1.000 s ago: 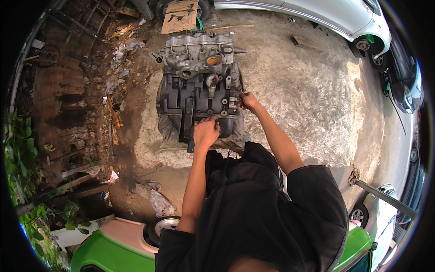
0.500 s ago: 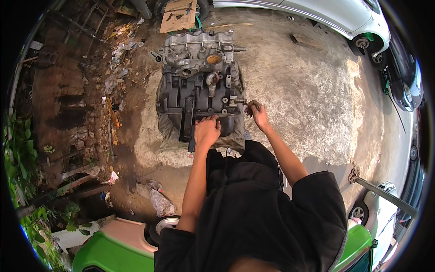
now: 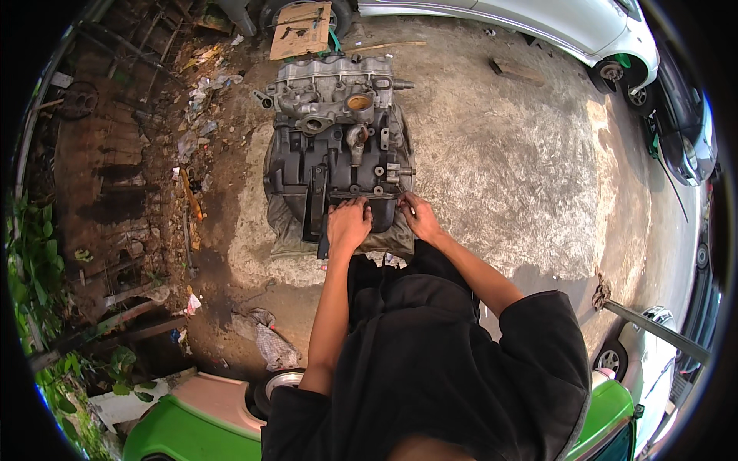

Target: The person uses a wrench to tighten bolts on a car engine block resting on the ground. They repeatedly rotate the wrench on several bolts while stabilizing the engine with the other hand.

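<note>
In front of me lies a car engine [image 3: 338, 146], its head end pale grey and the block dark. Across the edge of the dark oil pan [image 3: 378, 221], at the engine's near end, my left hand [image 3: 350, 224] rests flat with its fingers stretched out. Close to the pan's right corner is my right hand [image 3: 419, 217], fingers bent and pinched together; what they hold, if anything, is too small to make out. A small metal fitting [image 3: 397, 174] juts from the block just above that hand. Left of my left hand stands a long black bracket [image 3: 314, 207].
A dirty cloth sack [image 3: 288, 240] lies under the engine on stained concrete. Beyond it, cardboard [image 3: 302, 31] with small dark parts leans by a wheel. A silver car [image 3: 538, 27] is parked far right, a green one [image 3: 204, 426] behind me. Rubbish [image 3: 201, 100] litters the left side.
My right hand has moved from the fitting on the engine's right side down and left to the oil pan's corner. My left hand stays where it was.
</note>
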### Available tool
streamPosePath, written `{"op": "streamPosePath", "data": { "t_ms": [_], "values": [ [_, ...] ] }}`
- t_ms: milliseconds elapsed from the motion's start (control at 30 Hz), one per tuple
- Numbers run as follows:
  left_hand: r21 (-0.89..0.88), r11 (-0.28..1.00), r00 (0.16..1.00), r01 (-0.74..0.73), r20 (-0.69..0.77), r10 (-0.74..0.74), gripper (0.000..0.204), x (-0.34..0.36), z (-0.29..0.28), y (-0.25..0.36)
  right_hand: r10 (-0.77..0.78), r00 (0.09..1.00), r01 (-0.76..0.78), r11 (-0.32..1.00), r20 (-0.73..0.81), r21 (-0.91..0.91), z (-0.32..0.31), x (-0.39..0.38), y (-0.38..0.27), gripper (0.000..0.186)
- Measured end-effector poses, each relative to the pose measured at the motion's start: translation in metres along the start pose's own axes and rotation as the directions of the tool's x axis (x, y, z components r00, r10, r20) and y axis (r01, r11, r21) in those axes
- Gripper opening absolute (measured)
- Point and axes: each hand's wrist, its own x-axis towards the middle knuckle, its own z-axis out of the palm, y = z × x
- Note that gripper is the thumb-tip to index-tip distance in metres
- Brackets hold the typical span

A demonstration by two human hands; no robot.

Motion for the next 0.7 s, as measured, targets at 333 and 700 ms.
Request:
{"op": "streamPosePath", "data": {
  "t_ms": [333, 700],
  "values": [
    [0.010, 1.000, 1.000, 0.012, 0.022, -0.012, 0.027, 0.001, -0.002, 0.002, -0.059, 0.997, 0.053, 0.991, -0.042, -0.126, 0.014, -0.002, -0.013, 0.016],
    [0.015, 1.000, 0.998, 0.026, 0.058, -0.027, 0.030, 0.001, -0.008, 0.005, -0.051, 0.998, 0.056, 0.992, 0.044, -0.111, 0.010, -0.003, -0.009, 0.022]
  ]
}}
